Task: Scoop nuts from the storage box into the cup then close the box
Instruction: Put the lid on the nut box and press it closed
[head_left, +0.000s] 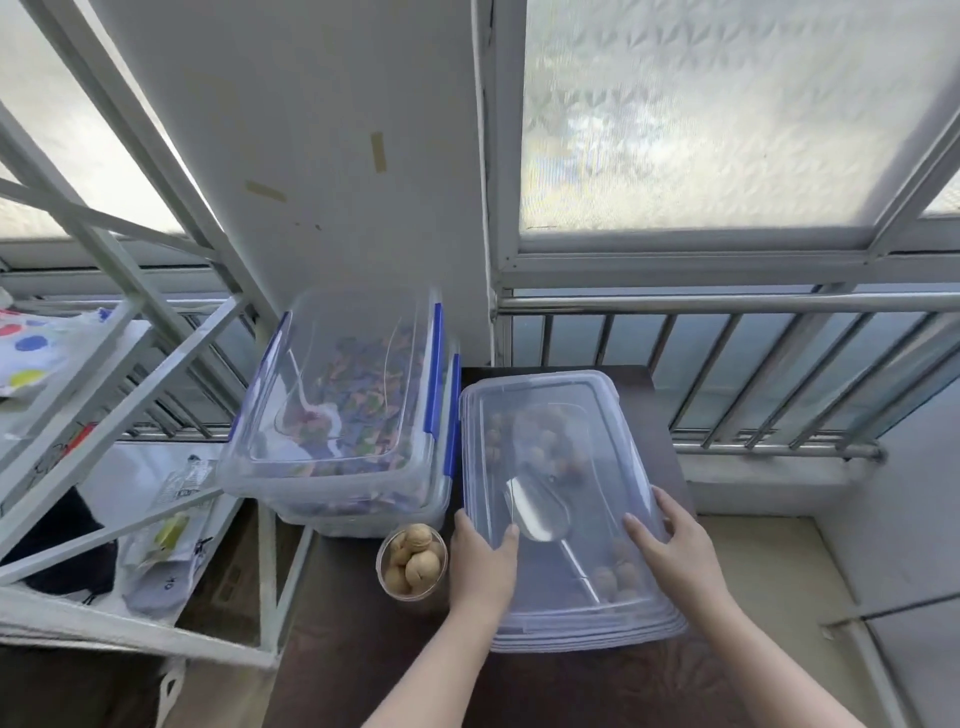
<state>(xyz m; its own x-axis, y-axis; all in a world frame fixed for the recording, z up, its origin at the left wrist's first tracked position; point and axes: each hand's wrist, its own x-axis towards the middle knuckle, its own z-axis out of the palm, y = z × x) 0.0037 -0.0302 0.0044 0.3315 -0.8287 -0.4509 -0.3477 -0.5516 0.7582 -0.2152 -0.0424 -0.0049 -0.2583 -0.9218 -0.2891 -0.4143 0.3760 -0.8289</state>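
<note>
A clear plastic storage box with walnuts inside stands on a dark table, and its translucent lid lies on top of it. Through the lid I see a metal scoop lying among the nuts. My left hand grips the lid's left edge, thumb on top. On the right side my right hand rests with fingers spread flat on the lid. A clear cup filled with walnuts stands just left of the box, beside my left hand.
Two stacked clear boxes with blue latches, holding colourful pieces, stand behind the cup. A white metal rack with bags stands at the left. A window railing runs behind the dark table.
</note>
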